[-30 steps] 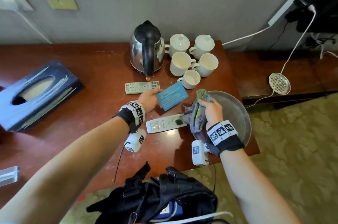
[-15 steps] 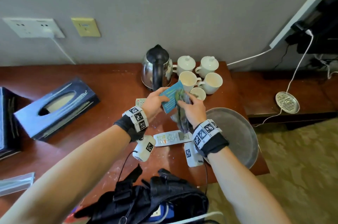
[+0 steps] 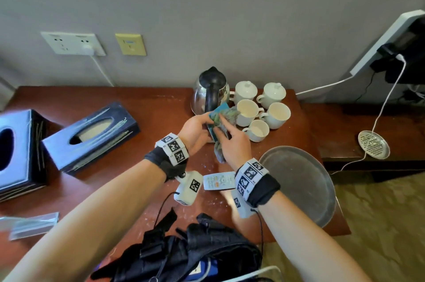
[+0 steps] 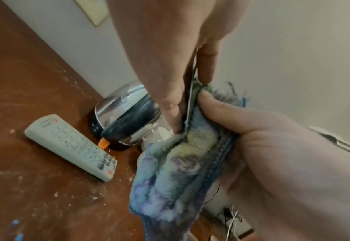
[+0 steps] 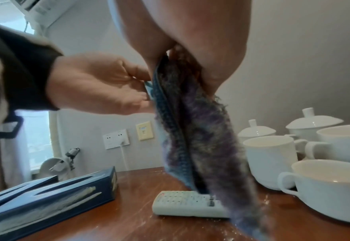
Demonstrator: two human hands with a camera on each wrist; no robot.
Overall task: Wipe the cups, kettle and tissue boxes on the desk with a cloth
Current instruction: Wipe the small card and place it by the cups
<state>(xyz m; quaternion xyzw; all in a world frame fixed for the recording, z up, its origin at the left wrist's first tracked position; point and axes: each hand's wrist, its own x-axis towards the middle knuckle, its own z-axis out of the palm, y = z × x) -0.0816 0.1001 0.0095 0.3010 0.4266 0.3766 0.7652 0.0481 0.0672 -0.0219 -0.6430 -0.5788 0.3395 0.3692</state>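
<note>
Grey wall backs the brown table (image 3: 142, 109) in the head view, where the left hand (image 3: 195, 131) pinches a blue card (image 3: 215, 120) upright while the right hand (image 3: 232, 143) presses the cloth (image 3: 226, 116) against it, just in front of the kettle (image 3: 210, 90) and white cups (image 3: 259, 111), two tissue boxes (image 3: 92, 134) lying well to the left. From the left wrist, the right hand's fingers (image 4: 221, 110) curl around the bunched cloth (image 4: 180, 171) against the card's thin edge, above a remote (image 4: 71, 146). From the right wrist, the cloth (image 5: 194, 130) hangs down beside the cups (image 5: 273, 159).
</note>
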